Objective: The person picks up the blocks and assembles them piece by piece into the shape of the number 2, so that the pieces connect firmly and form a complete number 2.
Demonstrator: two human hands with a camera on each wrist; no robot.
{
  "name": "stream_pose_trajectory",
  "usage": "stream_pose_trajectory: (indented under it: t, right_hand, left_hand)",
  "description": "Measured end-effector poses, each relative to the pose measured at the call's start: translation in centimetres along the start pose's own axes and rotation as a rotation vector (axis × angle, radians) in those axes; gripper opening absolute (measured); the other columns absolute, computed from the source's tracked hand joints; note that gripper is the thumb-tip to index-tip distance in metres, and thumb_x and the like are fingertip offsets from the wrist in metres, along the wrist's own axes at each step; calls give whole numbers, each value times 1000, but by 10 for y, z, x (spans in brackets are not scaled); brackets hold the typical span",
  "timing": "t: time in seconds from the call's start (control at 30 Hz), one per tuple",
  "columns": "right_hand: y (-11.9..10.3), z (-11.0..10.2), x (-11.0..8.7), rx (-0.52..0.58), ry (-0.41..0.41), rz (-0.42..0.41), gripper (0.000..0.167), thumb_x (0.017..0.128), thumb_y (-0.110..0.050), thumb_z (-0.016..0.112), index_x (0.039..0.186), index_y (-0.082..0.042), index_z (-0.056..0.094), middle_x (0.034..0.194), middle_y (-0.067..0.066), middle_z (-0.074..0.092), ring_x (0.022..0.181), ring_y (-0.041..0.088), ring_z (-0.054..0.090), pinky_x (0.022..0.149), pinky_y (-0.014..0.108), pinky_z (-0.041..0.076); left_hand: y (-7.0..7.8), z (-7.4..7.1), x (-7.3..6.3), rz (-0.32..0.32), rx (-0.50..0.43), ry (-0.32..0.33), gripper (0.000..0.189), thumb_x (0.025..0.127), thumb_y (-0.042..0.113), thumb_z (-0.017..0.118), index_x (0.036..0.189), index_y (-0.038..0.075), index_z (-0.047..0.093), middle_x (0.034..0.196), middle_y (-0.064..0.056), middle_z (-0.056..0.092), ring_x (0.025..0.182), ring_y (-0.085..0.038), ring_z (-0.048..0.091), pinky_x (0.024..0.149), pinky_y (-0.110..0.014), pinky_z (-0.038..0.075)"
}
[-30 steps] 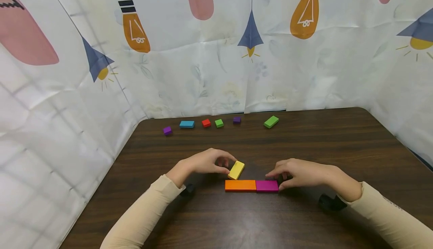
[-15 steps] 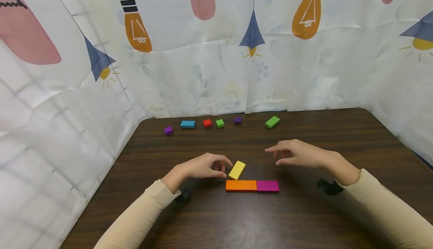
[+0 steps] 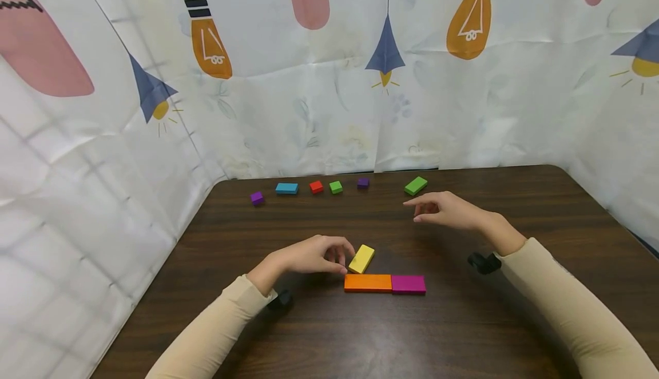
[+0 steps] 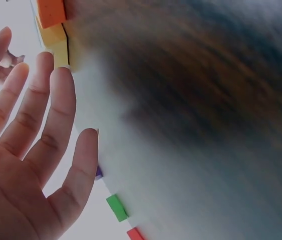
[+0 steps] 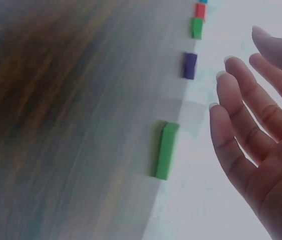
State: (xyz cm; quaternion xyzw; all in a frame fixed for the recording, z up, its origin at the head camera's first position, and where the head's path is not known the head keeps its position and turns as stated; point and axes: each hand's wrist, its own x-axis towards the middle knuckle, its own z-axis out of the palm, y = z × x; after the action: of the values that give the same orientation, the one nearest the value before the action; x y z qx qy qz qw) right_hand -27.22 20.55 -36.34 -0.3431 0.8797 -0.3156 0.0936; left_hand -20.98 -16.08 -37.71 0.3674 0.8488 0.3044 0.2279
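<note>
My left hand [image 3: 310,255], fingers loosely bent, is close beside a yellow block [image 3: 361,259] that lies at a slant on the table; whether a fingertip touches it I cannot tell. Just in front of the yellow block an orange block [image 3: 368,283] and a magenta block [image 3: 408,284] lie end to end in one row. My right hand [image 3: 449,210] is above the table with loosely bent fingers and holds nothing. Nearest to it is the long green block [image 3: 416,186] toward the back edge, seen too in the right wrist view as a green block [image 5: 167,151] apart from the fingers.
Along the back of the dark wooden table [image 3: 329,333] lie a purple block [image 3: 257,198], a blue block [image 3: 286,188], a red block [image 3: 316,187], a small green block [image 3: 336,187] and a dark purple block [image 3: 362,183]. A patterned curtain [image 3: 309,122] hangs behind them.
My right hand has left the magenta block's end and moved up and back toward the long green block. The left hand has drawn slightly away from the yellow block, which stays in place.
</note>
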Motion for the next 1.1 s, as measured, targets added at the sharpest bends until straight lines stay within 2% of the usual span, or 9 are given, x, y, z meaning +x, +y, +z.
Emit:
stream_pose_trajectory:
  t: [0.17,0.4,0.7,0.9,1.0,1.1]
  right_hand:
    - [10,-2,14,24,26,75,50,99,-20,71,144,-2,58,101,0,67,91,19,62,80,38,51]
    - [26,-4,31,7,68,105,52,100,-21,69,142,6,56,95,4,65,79,19,53,72,36,43]
    - [47,-7,45,22,146,281,63,101,-20,67,151,9,41,97,14,62,75,23,52,68,38,44]
    - [53,-10,53,29,188,367,68,101,-22,66,153,9,35,111,25,59,88,31,57,75,43,47]
    - [54,-8,55,42,190,410,72,102,-23,65,156,9,29,124,31,54,101,39,57,82,48,48]
    - [56,-5,56,52,176,445,77,102,-25,65,157,9,24,142,36,43,118,47,51,93,56,46]
  left_hand:
    - [-1,1,3,5,-56,-12,32,97,17,73,125,9,62,93,6,65,82,-9,61,79,-27,52]
    - [0,3,6,-8,-83,-20,30,96,14,75,122,8,62,90,5,65,77,-9,60,75,-25,50]
    - [1,5,8,-16,-106,-45,27,95,10,75,118,8,61,88,3,66,74,-10,61,74,-25,50]
    - [2,3,10,-17,-80,-40,27,94,13,76,116,9,61,88,4,65,74,-10,59,74,-25,49]
    - [2,4,10,-22,-71,-38,27,94,14,77,116,10,61,88,4,65,74,-10,59,72,-24,49]
    - [1,7,11,-31,-55,-39,27,93,15,78,114,12,62,88,5,64,73,-9,57,71,-24,47]
